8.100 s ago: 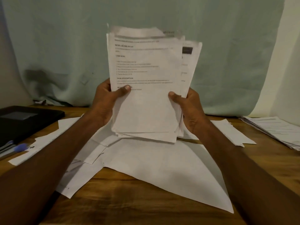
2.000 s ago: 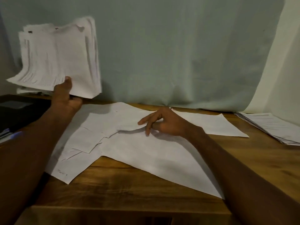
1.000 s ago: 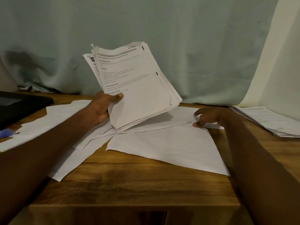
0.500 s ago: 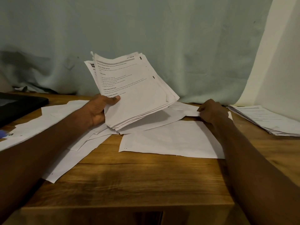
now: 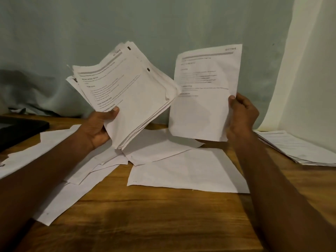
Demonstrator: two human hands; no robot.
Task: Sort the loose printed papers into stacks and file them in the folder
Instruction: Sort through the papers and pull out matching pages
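My left hand (image 5: 99, 127) grips a thick bundle of printed papers (image 5: 131, 95) by its lower left corner, tilted up above the table. My right hand (image 5: 242, 115) pinches a single printed sheet (image 5: 203, 95) at its right edge and holds it upright, printed side toward me. Several loose sheets (image 5: 185, 170) lie face down and overlapping on the wooden table (image 5: 145, 220) below both hands. A black folder (image 5: 20, 130) lies at the far left edge.
A separate stack of printed papers (image 5: 298, 148) sits at the right edge of the table. A pale green cloth (image 5: 163, 24) hangs behind the table, with a white curtain (image 5: 309, 70) at the right.
My right hand has lifted one sheet off the table and turned it upright. The left hand has raised its bundle slightly.
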